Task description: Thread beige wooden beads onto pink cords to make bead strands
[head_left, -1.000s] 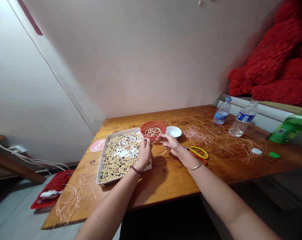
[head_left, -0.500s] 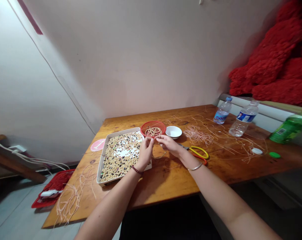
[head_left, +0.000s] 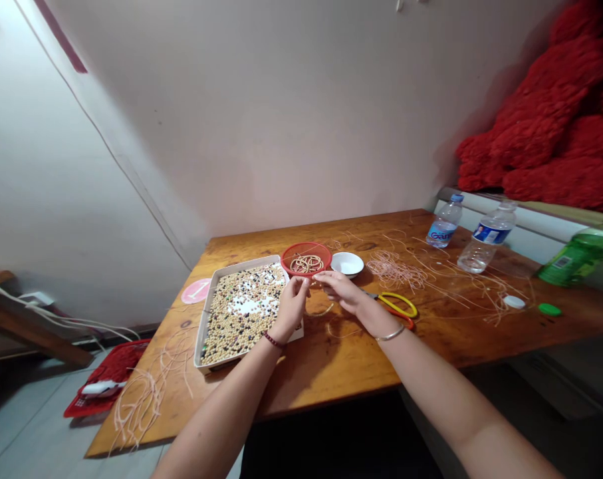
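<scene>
My left hand (head_left: 290, 307) and my right hand (head_left: 345, 291) meet fingertip to fingertip just in front of a red basket (head_left: 306, 259) that holds several bead rings. Both hands pinch a thin pale string (head_left: 322, 311) that loops down onto the wooden table (head_left: 331, 359); a few beads seem to sit on it between the fingers. A white tray (head_left: 241, 311) full of small tan, dark and white beads lies under and left of my left hand. Yellow-and-orange scissors (head_left: 397, 306) lie right behind my right wrist.
A small white bowl (head_left: 347, 263) stands beside the basket. Loose pink strings (head_left: 398, 269) litter the table. Two water bottles (head_left: 443, 223) (head_left: 484, 245) and a green bottle (head_left: 575, 256) stand at the right. A pink disc (head_left: 195, 291) lies left of the tray. A red crate (head_left: 109, 379) is on the floor.
My hands have drawn closer together, so the fingertips now meet in front of the red basket; the right hand shifted slightly left.
</scene>
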Available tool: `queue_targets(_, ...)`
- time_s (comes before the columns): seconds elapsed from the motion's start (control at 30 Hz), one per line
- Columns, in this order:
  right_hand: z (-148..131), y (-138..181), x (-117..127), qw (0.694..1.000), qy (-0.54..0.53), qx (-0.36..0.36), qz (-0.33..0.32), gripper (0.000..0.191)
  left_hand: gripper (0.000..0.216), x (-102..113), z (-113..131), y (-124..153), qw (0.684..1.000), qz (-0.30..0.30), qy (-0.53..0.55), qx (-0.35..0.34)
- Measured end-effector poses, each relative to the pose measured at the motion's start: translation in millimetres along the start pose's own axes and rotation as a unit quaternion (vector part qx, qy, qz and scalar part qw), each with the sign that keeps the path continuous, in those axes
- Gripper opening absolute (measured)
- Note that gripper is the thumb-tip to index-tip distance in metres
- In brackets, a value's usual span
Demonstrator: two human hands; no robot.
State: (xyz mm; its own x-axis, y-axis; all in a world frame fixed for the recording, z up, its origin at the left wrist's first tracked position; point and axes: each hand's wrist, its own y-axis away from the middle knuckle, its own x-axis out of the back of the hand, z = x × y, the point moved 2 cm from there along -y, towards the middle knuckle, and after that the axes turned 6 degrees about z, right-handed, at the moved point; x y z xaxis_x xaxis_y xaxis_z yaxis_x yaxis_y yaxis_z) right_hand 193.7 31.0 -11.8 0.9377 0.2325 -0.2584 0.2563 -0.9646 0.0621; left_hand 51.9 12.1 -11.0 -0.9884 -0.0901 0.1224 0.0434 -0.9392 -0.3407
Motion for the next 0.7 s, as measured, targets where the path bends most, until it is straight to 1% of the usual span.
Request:
queue_targets(0.13,0.1,-2.1,2.2,1.0,-0.016,-0.007,-0.006,0.032,0.028,-1.5,-0.7,0.9,0.999,-0.026,0.007,0.025)
queue_targets(0.3,1.5,-3.3,3.2,1.0,-0.019,-0.008,0.001,0.032,0.023,-1.0,-1.7,1.2,1.0,-0.016,0.002,0.025)
queue_targets(0.4,3.0,-4.1,3.9,1.0,-0.024,-0.003,0.005,0.031,0.016,-1.1,-2.3,1.3,0.999,-0.02,0.004,0.027)
queue_targets(0.5,3.7,-4.4,4.2,1.0,-0.026,-0.001,0.003,0.029,0.01,-1.8,-1.4,1.5,1.0,-0.02,0.006,0.015)
queue_targets(0.7,3.9,-3.7,3.0,1.0,-0.01,0.001,-0.007,0.029,0.022,-4.1,1.0,1.7,0.999,-0.033,-0.01,-0.005)
